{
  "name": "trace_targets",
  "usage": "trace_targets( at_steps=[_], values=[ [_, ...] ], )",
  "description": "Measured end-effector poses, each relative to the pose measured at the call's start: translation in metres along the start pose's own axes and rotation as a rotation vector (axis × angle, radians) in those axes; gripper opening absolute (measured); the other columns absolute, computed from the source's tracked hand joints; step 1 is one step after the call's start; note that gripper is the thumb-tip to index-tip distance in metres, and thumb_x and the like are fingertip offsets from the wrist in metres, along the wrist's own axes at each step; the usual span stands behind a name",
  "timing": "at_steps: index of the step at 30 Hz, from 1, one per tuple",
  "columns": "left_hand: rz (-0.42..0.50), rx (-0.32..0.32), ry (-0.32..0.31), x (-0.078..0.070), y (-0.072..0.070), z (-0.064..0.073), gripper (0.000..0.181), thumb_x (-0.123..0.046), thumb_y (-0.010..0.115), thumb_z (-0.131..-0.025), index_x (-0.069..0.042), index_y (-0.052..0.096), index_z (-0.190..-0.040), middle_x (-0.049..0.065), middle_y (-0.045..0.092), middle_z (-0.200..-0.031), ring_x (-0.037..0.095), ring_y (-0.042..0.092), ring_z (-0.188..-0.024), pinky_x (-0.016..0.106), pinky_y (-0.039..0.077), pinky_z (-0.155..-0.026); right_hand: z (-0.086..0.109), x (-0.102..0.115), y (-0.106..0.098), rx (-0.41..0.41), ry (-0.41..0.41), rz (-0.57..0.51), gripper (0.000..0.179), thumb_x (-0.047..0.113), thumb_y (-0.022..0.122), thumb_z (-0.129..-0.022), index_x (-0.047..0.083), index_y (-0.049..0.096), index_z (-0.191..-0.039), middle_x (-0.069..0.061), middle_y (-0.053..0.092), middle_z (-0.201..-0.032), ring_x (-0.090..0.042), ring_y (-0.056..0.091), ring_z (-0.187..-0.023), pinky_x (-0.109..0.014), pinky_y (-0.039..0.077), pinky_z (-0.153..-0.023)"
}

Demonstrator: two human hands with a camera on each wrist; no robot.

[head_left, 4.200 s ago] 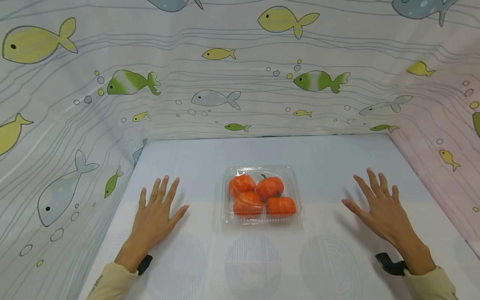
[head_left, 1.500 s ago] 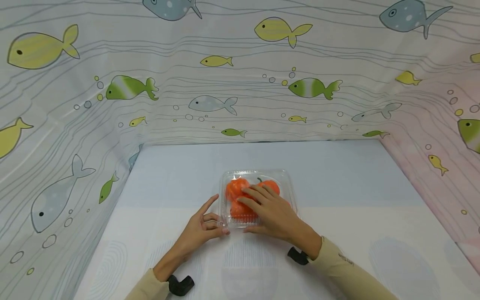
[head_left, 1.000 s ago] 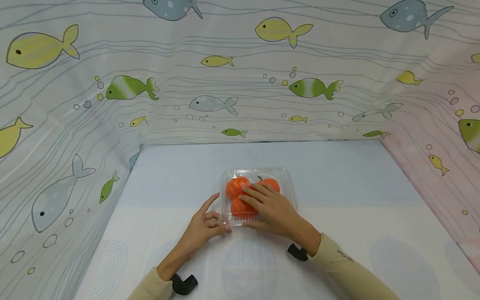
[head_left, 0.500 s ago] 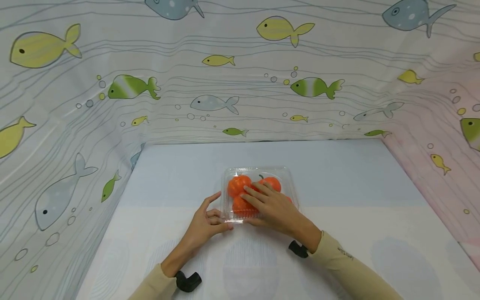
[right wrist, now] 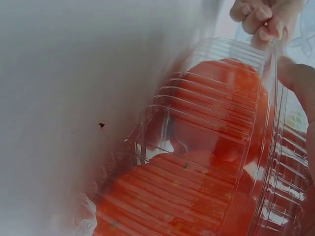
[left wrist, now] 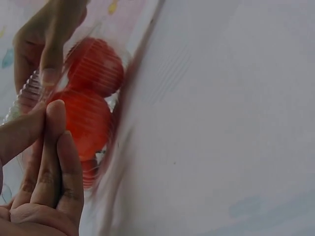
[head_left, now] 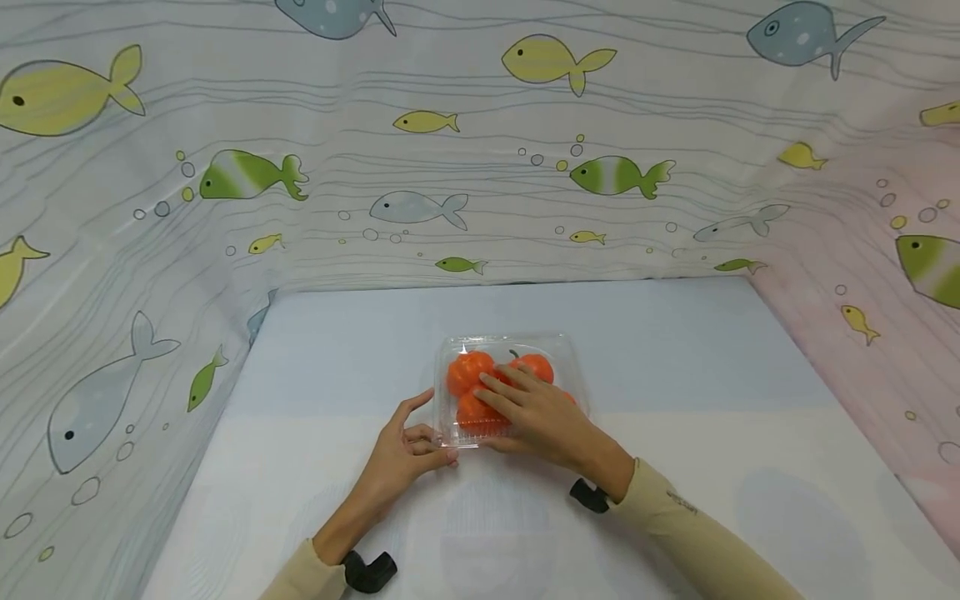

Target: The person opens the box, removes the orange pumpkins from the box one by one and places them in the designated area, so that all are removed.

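Observation:
A clear hinged plastic clamshell box (head_left: 566, 358) sits mid-table with several orange mini pumpkins (head_left: 470, 372) inside. Its lid is down over them. At the near left corner, my left hand (head_left: 396, 454) pinches the rim between thumb and fingertips, seen close up in the left wrist view. My right hand (head_left: 543, 421) lies over the lid with its fingers spread and fairly straight, covering part of the pumpkins. Its thumb (right wrist: 298, 81) touches the rim at the near side in the right wrist view. Ribbed side walls of the box show there.
A pale table (head_left: 675, 350) with faint printed shapes surrounds the box. Behind it and at both sides hangs a fish-patterned curtain (head_left: 480, 167). Black wrist mounts (head_left: 369, 573) stick out below both wrists.
Both hands have come inward from wide apart on the table to the clamshell box, the left at its corner, the right over its lid. During the last second they have barely moved.

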State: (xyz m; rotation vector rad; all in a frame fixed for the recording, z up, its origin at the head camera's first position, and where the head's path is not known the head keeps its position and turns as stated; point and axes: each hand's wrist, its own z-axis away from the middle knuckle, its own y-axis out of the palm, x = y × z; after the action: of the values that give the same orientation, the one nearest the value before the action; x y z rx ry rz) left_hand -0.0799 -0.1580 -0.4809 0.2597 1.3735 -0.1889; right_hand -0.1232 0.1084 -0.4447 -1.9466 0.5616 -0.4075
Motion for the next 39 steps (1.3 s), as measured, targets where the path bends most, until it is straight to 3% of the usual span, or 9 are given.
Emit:
trace_targets(
  at_steps=[6,14,30,39],
  values=[
    [0.001,0.030,0.038,0.001,-0.005,0.002,0.092,-0.003,0.081,-0.088,-0.021,0.028,-0.160,0.021,0.067,-0.108,0.034,0.075,-0.091,0.041,0.061,-0.085,-0.003,0.001,-0.001,-0.008,0.011,0.013,0.066,0.045,0.084,-0.084,0.010,0.067,-0.137,-0.010,0.062,-0.142,-0.035,0.055,-0.133,-0.049,0.048,-0.107],
    [0.009,0.034,0.035,0.002,-0.009,0.003,0.090,-0.004,0.080,-0.089,-0.021,0.027,-0.160,0.021,0.068,-0.110,0.034,0.075,-0.094,0.039,0.060,-0.084,-0.004,0.000,0.001,-0.017,0.009,-0.006,0.067,0.046,0.084,-0.084,0.011,0.066,-0.138,-0.009,0.062,-0.143,-0.035,0.054,-0.133,-0.049,0.049,-0.106],
    [-0.036,-0.122,0.037,-0.001,0.004,-0.001,0.090,-0.003,0.088,-0.080,-0.018,0.039,-0.154,0.014,0.067,-0.092,0.022,0.071,-0.078,0.028,0.058,-0.074,-0.005,-0.005,0.004,0.012,0.011,-0.008,0.067,0.047,0.083,-0.085,0.010,0.066,-0.139,-0.009,0.060,-0.145,-0.034,0.052,-0.136,-0.049,0.049,-0.107],
    [0.041,-0.149,0.013,0.002,0.008,-0.001,0.079,0.000,0.080,-0.086,-0.019,0.042,-0.152,0.013,0.067,-0.090,0.031,0.075,-0.083,0.036,0.059,-0.081,-0.005,-0.004,0.006,-0.015,0.017,-0.012,0.067,0.046,0.085,-0.083,0.011,0.067,-0.137,-0.009,0.062,-0.143,-0.034,0.053,-0.134,-0.049,0.052,-0.103]
  ],
)
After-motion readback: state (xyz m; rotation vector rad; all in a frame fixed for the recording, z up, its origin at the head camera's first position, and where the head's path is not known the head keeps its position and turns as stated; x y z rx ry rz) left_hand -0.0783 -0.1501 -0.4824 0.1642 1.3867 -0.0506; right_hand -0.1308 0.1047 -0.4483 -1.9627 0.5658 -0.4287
